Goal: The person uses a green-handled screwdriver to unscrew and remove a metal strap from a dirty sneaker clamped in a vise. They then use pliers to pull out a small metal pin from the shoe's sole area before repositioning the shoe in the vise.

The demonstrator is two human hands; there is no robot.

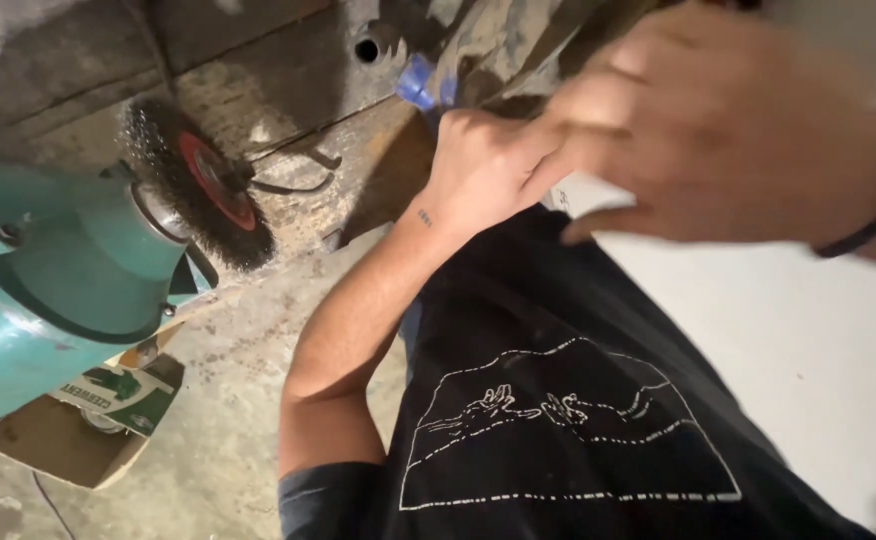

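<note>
Blurred and closest to the lens, the right hand (pixel 728 130) sits at two o'clock, fingers loosely spread, holding nothing I can make out. At twelve o'clock the left hand (pixel 483 165) is closed in a fist around a blue-tipped metal piece (pixel 420 82), pressed against the worn wooden bench (pixel 278 80). At nine o'clock stands a teal bench grinder (pixel 48 270) with its round steel wire brush wheel (pixel 198 185), well apart from both hands.

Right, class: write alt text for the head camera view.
A person's left hand grips a blue-tipped object while the blurred right hand reaches toward it. A teal bench grinder with a wire brush wheel sits to the left.
</note>
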